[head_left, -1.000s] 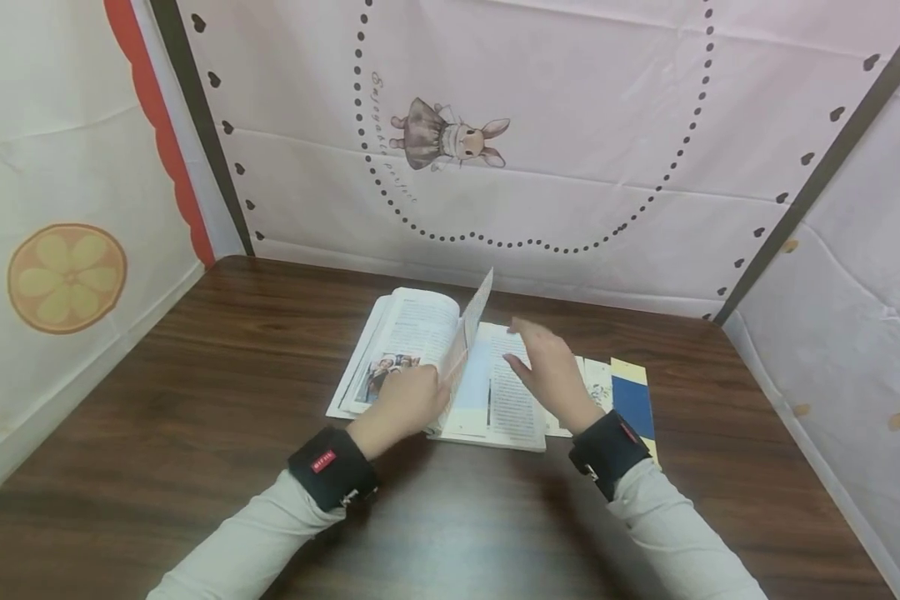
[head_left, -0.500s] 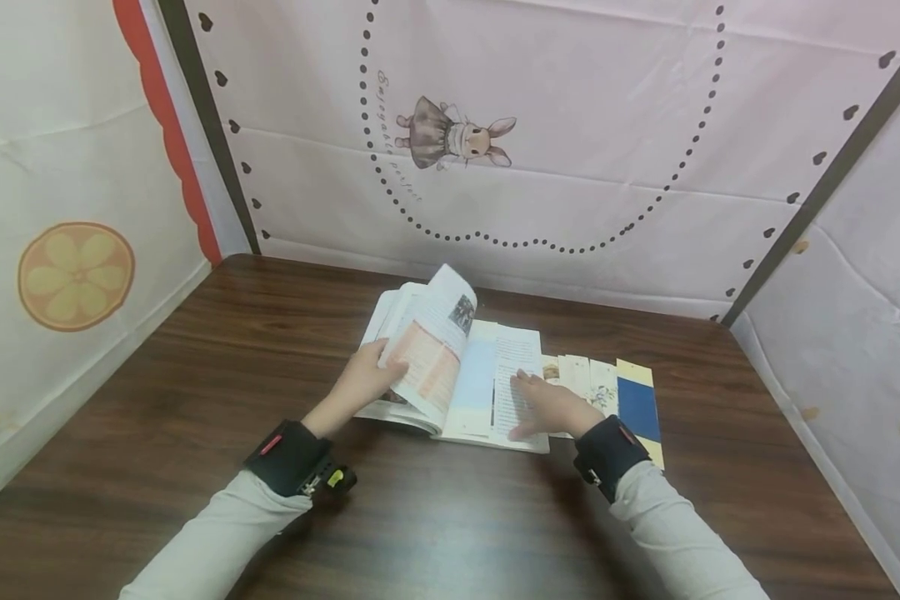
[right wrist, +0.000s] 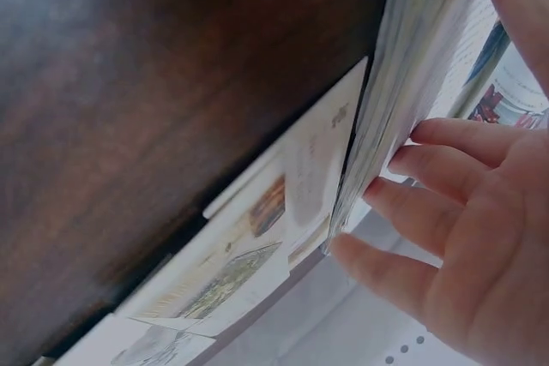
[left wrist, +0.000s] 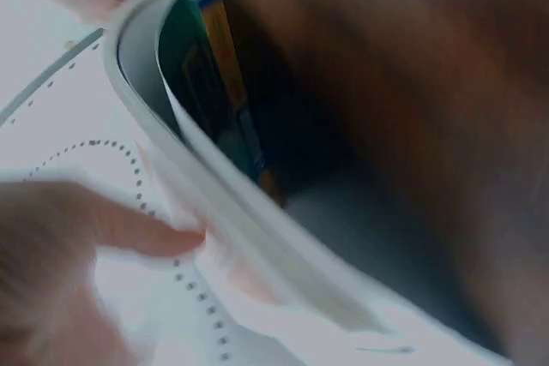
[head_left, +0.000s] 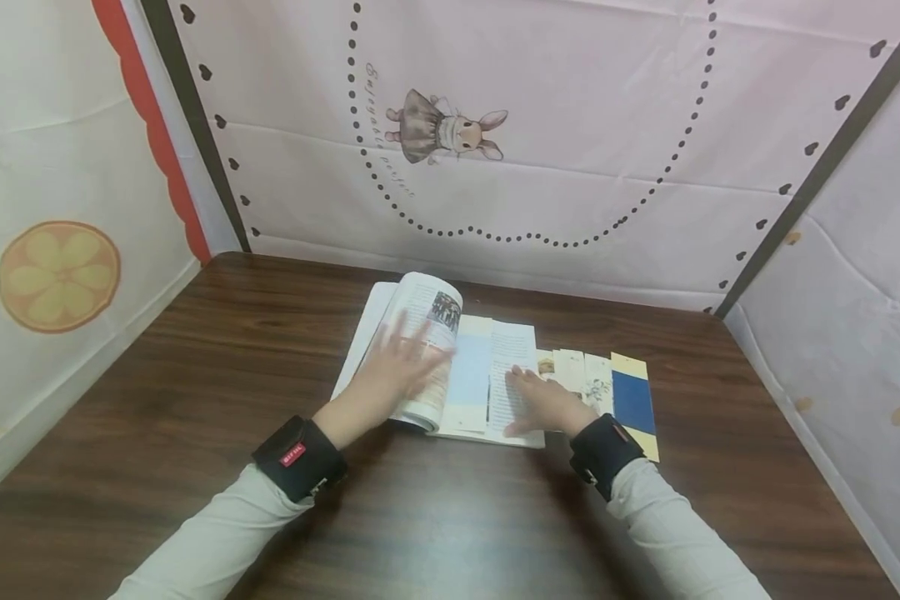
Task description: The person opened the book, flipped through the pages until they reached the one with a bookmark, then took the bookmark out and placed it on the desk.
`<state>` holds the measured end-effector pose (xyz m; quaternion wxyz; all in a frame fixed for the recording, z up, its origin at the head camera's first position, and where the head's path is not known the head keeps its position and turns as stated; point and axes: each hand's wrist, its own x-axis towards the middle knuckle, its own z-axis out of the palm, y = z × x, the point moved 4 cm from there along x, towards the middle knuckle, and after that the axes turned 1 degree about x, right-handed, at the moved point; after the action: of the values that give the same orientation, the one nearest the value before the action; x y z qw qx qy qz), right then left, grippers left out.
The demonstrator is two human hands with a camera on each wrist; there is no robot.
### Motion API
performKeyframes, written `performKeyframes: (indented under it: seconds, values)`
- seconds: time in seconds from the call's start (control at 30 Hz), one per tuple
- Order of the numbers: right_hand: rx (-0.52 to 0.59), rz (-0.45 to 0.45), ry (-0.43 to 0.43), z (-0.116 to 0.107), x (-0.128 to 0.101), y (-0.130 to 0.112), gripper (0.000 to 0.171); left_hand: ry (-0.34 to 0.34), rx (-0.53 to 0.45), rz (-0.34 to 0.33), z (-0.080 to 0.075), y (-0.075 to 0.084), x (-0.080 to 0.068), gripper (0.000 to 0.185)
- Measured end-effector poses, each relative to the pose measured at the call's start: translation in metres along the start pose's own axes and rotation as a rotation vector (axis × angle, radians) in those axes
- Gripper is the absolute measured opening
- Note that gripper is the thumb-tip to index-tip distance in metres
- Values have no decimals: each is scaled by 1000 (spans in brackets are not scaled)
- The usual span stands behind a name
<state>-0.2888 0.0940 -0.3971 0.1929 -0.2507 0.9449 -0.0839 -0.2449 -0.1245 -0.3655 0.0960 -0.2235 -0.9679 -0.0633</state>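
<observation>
Now that the bunch of pages has flopped over to the left, the book (head_left: 450,367) lies open pretty much in the middle of the dark wood counter (head_left: 195,350), near the back wall. A second ago one leaf was standing straight up off the spine, then a curled sheaf hung over the left half; that sheaf has come down and only bulges a bit at the near edge. The left hand (head_left: 393,371) went from gripping the page edge to lying on top of the sheaf, fingers spread and straight, pressing it flat, a little blurred. The right hand (head_left: 543,404) dropped from hovering above to lying on the text page, fingers straight and slightly apart, and the right wrist view shows the fingertips (right wrist: 403,160) against the page edges. So I'd say the page turn is basically done and both hands are just pinning the new spread down. Just right of the book, partly tucked under it, there's a row of bookmarks (head_left: 600,387), the outermost blue.
</observation>
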Motion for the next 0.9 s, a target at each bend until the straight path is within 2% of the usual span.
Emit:
performKeyframes:
  seconds: [0.07, 0.1, 0.17, 0.3, 0.37, 0.5, 0.63, 0.73, 0.8, 0.9]
  values:
    - [-13, -8, -2, 0, 2, -2, 93, -74, 13, 114, 3, 5, -2, 67]
    - [-11, -18, -6, -1, 3, -4, 92, -111, -3, 141, 4, 6, -4, 69]
    - [13, -54, -1, -5, 5, -8, 85, -156, -56, 125, 6, 6, -5, 64]
    - [203, -93, 30, -17, 10, -14, 51, -115, -113, 95, 7, 4, -1, 45]
    - [345, -61, 43, -22, 16, -14, 37, -134, -146, 90, 7, 3, 2, 52]
    - [624, 79, 4, -20, 29, -7, 36, -235, -196, 42, 10, 5, 7, 82]
    - [813, 147, -19, -17, 39, -3, 35, -261, -184, 23, 13, 8, 9, 87]
    - [846, 169, 0, -15, 43, -7, 30, -262, -172, 14, 13, 9, 8, 87]
    - [828, 174, 38, -13, 45, -11, 25, -260, -170, 8, 12, 9, 7, 87]
    - [774, 162, 93, -11, 45, -11, 27, -260, -163, 4, 10, 8, 5, 86]
